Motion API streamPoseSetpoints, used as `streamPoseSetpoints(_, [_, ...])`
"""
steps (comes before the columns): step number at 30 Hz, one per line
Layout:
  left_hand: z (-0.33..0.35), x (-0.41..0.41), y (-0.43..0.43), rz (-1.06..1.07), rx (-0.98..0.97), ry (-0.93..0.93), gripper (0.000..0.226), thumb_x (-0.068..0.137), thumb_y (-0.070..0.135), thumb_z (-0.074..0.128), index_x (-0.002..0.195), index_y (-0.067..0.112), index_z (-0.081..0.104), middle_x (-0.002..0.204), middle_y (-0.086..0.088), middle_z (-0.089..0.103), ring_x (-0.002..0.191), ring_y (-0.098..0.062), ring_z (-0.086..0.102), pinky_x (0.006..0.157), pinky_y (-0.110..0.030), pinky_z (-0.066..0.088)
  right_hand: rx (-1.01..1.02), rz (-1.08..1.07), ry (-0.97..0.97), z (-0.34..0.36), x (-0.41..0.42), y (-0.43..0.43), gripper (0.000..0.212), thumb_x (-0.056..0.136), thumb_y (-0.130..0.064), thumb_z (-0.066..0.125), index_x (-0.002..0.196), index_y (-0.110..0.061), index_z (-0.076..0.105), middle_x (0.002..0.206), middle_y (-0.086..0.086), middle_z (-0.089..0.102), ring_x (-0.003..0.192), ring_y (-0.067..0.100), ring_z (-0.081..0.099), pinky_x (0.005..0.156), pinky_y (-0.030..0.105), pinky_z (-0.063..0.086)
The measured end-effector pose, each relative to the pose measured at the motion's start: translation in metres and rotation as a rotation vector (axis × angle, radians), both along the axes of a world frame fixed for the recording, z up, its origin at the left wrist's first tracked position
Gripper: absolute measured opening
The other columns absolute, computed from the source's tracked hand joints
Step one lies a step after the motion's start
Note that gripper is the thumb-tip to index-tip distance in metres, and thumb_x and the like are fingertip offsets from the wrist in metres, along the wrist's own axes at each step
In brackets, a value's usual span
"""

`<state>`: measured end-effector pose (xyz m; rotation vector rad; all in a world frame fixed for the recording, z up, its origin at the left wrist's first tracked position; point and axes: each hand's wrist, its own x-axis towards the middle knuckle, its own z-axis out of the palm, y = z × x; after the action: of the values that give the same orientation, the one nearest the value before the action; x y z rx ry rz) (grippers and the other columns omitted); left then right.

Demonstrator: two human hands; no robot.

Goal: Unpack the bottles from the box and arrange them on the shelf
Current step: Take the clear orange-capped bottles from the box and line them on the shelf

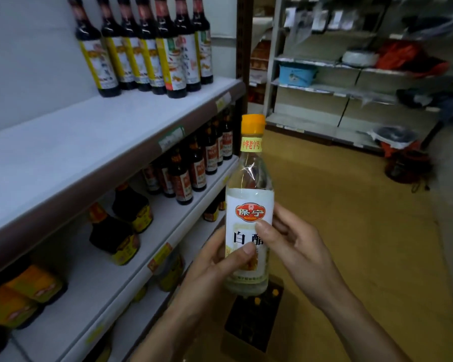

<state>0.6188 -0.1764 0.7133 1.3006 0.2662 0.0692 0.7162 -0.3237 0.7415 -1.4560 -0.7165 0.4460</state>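
1. A clear bottle (249, 205) with an orange cap and a white label was held upright in the air in front of the shelving, above the box (239, 344).
2. The left hand (215, 267) gripped the bottle's lower half: its thumb lay across the front of the label and the rest of the hand wrapped round the left side.
3. The right hand (298, 246) held the same bottle from the right, with its thumb pressed on the label just under the red logo and its fingers (285, 215) curled behind the glass.
4. The box stood open on the yellow-brown floor (351, 231), directly below the bottle; a few orange caps showed inside it.
5. The upper shelf (89, 142), to the left, carried a row of tall dark bottles (147, 48) with yellow-edged labels at its far end.
6. The shelf below held slim dark bottles (194, 163) with red labels and, nearer, squat dark jugs (120, 226).
7. Across the aisle stood pale shelving (324, 87) with a blue basket (297, 73) on it, blurred.
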Motion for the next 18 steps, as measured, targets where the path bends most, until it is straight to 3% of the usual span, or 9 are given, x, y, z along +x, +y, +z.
streamPoseSetpoints(5, [0.026,-0.015,0.025,0.056,-0.011,-0.063,0.056,0.084,0.046,0.083,0.136,0.037,0.063,0.135,-0.006,0.070,0.124,-0.032,0.068,0.102,-0.066,0.051,0.046,0.058,-0.068,0.031,-0.008,0.029,0.036,0.095,-0.035,0.062,0.131,-0.033,0.063,0.119,-0.008,0.077,0.111,0.009,0.073,0.082,0.021,0.059])
streamPoseSetpoints(9, [0.048,-0.034,0.053,0.092,0.003,-0.126,0.046,0.089,0.035,0.077,0.133,0.036,0.065,0.130,-0.007,0.073,0.117,-0.030,0.072,0.087,-0.044,0.062,0.096,0.132,-0.099,0.055,-0.020,0.062,0.033,0.096,-0.036,0.063,0.128,-0.039,0.064,0.120,-0.008,0.076,0.111,0.011,0.073,0.085,0.023,0.059])
streamPoseSetpoints(14, [0.075,-0.068,0.094,0.168,0.055,-0.180,0.044,0.088,0.028,0.074,0.131,0.031,0.067,0.126,-0.008,0.074,0.114,-0.029,0.073,0.084,-0.039,0.063,0.143,0.208,-0.188,0.078,-0.044,0.111,0.035,0.099,-0.025,0.060,0.133,-0.024,0.064,0.122,-0.006,0.076,0.114,0.009,0.071,0.086,0.019,0.058])
streamPoseSetpoints(18, [0.092,-0.098,0.125,0.245,0.140,-0.213,0.047,0.088,0.033,0.075,0.134,0.033,0.064,0.129,-0.006,0.073,0.117,-0.028,0.072,0.091,-0.050,0.061,0.183,0.258,-0.278,0.095,-0.066,0.150,0.033,0.099,-0.026,0.060,0.132,-0.028,0.064,0.124,-0.015,0.074,0.116,0.002,0.069,0.089,0.012,0.054])
